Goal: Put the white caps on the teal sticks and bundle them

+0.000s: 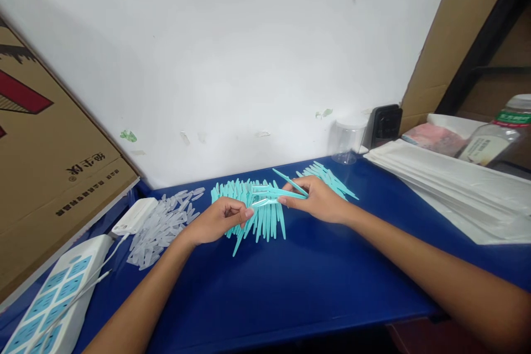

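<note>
My right hand (317, 197) grips a few slim teal sticks that look like eyebrow razors (286, 192); one of them angles up and away to the left. My left hand (222, 218) is closed in a pinch, thumb against forefinger, at a small clear plastic cap (260, 202) by the left ends of the held razors. Exactly how the cap sits on a razor is too small to tell. Beneath and behind both hands lies a row of teal razors (269, 224). Left of my left hand is a heap of translucent caps (160, 229).
More teal razors (327, 180) lie behind my right hand on the blue table (257, 293). A power strip (62, 293) with white cables and a white box (135, 215) stand left. A clear jar (347, 141), white bags (448, 193) and a bottle (493, 135) stand right.
</note>
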`<state>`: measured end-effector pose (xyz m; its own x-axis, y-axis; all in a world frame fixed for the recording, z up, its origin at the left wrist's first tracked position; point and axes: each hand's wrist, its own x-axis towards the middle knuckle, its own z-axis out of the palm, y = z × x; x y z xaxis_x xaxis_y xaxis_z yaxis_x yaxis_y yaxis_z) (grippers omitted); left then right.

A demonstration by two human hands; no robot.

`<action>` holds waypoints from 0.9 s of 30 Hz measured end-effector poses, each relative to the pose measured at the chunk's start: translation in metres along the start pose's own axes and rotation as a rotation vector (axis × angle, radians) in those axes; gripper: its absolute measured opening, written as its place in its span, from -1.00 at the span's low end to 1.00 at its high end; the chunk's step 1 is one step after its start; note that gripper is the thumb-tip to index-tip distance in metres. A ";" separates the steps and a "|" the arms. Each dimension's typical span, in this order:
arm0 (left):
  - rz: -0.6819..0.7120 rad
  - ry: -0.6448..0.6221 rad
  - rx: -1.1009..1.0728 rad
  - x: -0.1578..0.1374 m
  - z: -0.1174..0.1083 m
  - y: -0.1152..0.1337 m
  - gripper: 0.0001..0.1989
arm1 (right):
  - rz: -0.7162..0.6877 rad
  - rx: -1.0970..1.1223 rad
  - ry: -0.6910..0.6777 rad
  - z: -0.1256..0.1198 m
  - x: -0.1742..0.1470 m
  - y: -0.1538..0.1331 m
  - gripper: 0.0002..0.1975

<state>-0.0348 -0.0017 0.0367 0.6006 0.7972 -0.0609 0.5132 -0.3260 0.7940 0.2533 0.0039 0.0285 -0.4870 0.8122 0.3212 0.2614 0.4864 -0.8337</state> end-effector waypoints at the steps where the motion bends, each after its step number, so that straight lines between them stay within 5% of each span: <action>1: 0.004 -0.014 -0.010 0.000 0.000 0.000 -0.52 | 0.001 0.001 -0.003 0.000 0.000 0.000 -0.60; 27: -0.002 -0.106 -0.035 -0.002 -0.001 0.005 -0.51 | 0.048 0.030 -0.051 0.002 -0.001 0.001 -0.73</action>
<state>-0.0347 -0.0046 0.0414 0.6623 0.7389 -0.1245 0.4938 -0.3055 0.8141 0.2522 0.0034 0.0264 -0.5168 0.8164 0.2577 0.2610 0.4369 -0.8608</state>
